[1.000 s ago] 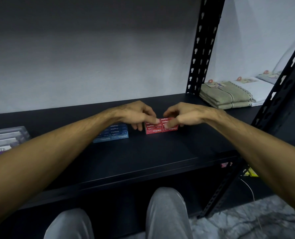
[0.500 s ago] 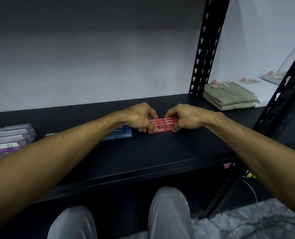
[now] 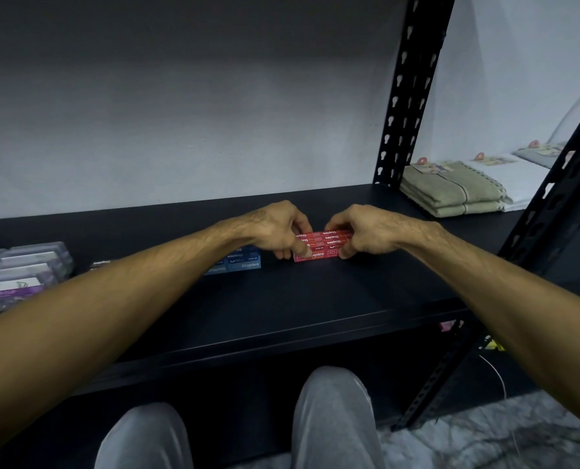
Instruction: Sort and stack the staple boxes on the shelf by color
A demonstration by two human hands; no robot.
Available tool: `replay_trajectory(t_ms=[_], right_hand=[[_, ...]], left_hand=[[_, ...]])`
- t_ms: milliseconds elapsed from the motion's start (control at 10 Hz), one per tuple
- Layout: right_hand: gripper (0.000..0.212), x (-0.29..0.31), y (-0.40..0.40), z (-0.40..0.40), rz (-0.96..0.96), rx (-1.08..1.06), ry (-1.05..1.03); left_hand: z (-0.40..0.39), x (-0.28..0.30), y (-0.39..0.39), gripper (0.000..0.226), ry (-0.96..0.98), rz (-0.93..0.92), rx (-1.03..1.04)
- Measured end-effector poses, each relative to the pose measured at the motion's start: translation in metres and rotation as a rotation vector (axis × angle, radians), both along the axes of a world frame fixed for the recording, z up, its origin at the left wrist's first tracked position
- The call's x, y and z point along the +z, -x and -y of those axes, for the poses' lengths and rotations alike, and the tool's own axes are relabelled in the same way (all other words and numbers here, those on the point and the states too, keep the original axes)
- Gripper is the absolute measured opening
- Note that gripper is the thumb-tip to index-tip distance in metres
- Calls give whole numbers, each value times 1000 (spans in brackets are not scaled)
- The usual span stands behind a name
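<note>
A group of red staple boxes (image 3: 322,247) lies on the black shelf (image 3: 282,306), near its middle. My left hand (image 3: 275,230) presses its fingertips against the red group's left end, and my right hand (image 3: 363,231) grips its right end. Just to the left lies a group of blue staple boxes (image 3: 243,262), partly hidden behind my left forearm. Neither hand touches the blue boxes.
Clear plastic boxes with purple labels (image 3: 17,275) stand at the shelf's far left. Folded green and white towels (image 3: 451,187) lie beyond the black upright post (image 3: 403,106) at the right. My knees in grey trousers (image 3: 332,418) sit below the shelf's front edge.
Both hands stay at the red boxes; their fingers have shifted from on top of the group to its two ends, squaring the boxes together. The view has drifted slightly.
</note>
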State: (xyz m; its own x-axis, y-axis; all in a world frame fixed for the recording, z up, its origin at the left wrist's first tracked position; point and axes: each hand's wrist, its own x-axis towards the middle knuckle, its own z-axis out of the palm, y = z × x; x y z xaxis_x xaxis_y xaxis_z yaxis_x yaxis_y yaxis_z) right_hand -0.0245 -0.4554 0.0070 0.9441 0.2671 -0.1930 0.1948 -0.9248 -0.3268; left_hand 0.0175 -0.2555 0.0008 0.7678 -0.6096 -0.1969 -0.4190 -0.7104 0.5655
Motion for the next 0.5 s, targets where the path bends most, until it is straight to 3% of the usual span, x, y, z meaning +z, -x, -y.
replay_trajectory(t_ms=[100,200,300,400,500], right_hand=[[61,-2,0,1,2,-15,9],[84,0,4,4,27,-50,10],[89,18,22,8,101,-88,-12],[68,49,64,16,277,-151,-101],[39,63,124,22,575,-178,-410]], left_hand=[[1,2,1,51,-12,-10,9],[-1,5,5,73,-49,9,4],[-10,19,16,87,-87,158,32],[-33,46,45,73,11,383,77],[-62,52,103,44,303,372,93]])
